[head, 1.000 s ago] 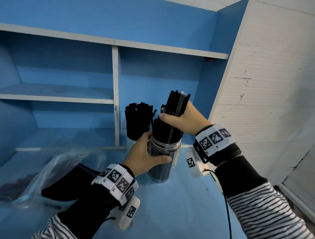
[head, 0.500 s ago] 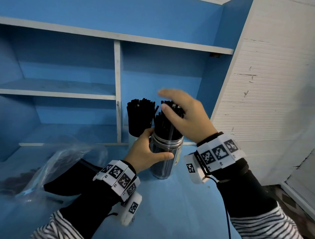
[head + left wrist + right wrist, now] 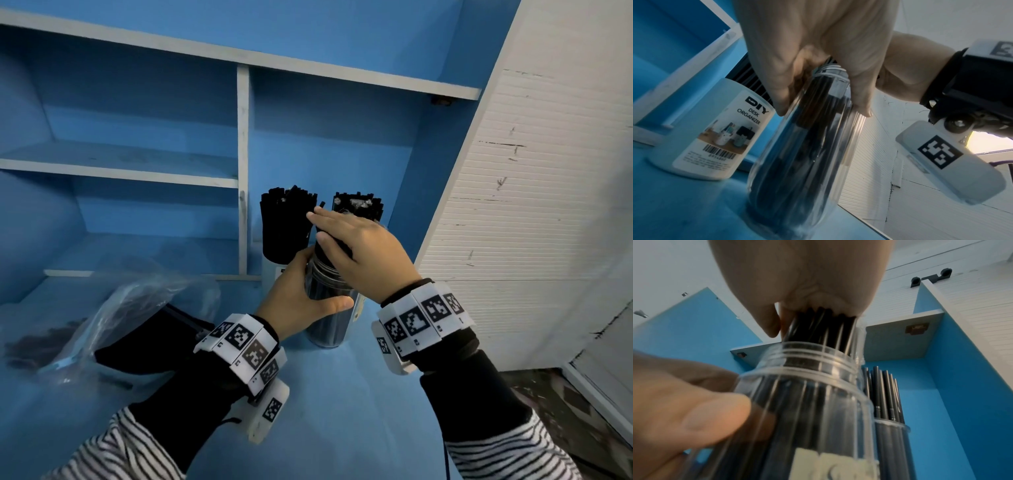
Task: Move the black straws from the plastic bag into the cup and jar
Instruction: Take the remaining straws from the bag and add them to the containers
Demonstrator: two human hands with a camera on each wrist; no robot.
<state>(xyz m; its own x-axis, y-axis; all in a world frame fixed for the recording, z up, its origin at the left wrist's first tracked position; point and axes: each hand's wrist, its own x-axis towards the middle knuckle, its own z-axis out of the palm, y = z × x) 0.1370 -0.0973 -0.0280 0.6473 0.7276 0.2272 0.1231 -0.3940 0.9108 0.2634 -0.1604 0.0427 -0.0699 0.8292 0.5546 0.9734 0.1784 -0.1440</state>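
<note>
From the head camera: the left hand (image 3: pixel 301 301) is wrapped round the clear jar (image 3: pixel 327 320) on the blue shelf surface (image 3: pixel 342 411), thumb across the front. The right hand (image 3: pixel 356 250) closes round the bundle of black straws (image 3: pixel 358 205) standing in that jar. Just beside it on the left, the white cup (image 3: pixel 272 274) is packed with its own straws. The plastic bag (image 3: pixel 137 308) lies well to the left, more straws dark inside it. The risk, as I read it: the jar is tall and crammed, so a sideways shove could tip it into the cup.

Left wrist view: fingers (image 3: pixel 781 91) curl down round the jar's threaded neck, and the cup's label reads "DIY DESK ORGANIZER" (image 3: pixel 748 113). The grip sits high; push hard from above and the base could skid.

Right wrist view: the right hand's fingers bunch round the straw bundle (image 3: pixel 822 327) just above the rim (image 3: pixel 807 360). The left thumb (image 3: pixel 715 415) presses the wall. With the mouth this full, forced straws could buckle, or neighbours ride up and spill.
</note>
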